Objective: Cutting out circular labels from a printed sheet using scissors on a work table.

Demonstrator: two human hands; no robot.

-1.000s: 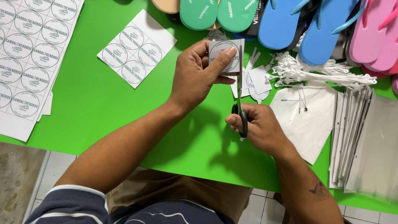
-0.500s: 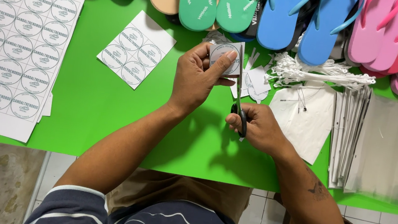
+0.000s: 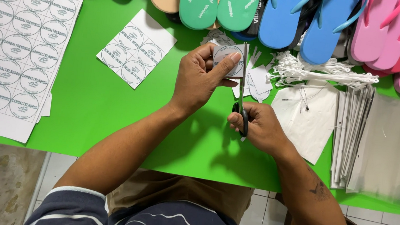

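Left hand (image 3: 198, 81) pinching round paper label (image 3: 228, 59) betw. thumb & fingers, above green worktop (image 3: 94, 113). Right hand (image 3: 259, 127) closed round black handles of scissors (image 3: 242, 94), blades up along label's right edge. Offcuts (image 3: 258, 81) just beyond hands; label sheets (image 3: 135, 49) well left; flip-flops (image 3: 276, 13) further ahead.

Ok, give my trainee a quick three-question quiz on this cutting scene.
1. True or false: the right hand holds the scissors.
2. What does the left hand pinch? A) a sandal B) a paper label C) a plastic bag
3. Fill in: the small sheet of round labels lies on the ____ table.

Key: 1 true. 2 B, the label sits between thumb and fingers, at the scissor blades. 3 green.
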